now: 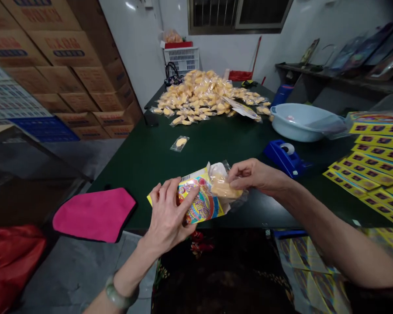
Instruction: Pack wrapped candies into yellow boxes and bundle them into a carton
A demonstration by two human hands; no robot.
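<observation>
My left hand [170, 209] is wrapped around a colourful printed carton [201, 203], which lies tilted near the table's front edge. The carton's right end is open. At that end my right hand [250, 176] pinches a clear plastic packet [224, 188] with something yellowish inside. Part of the packet lies at the carton's mouth; how deep it reaches inside is hidden. A white piece [218, 169] shows just behind it. Farther up the table lies a single small wrapped yellow piece [180, 142], apart from both hands.
A heap of wrapped yellow pieces [206, 91] covers the table's far end. To the right are a blue tape dispenser [283, 157], a light blue basin [304, 124] and stacked yellow cartons [373, 165]. A pink cloth item [93, 213] lies at the left edge.
</observation>
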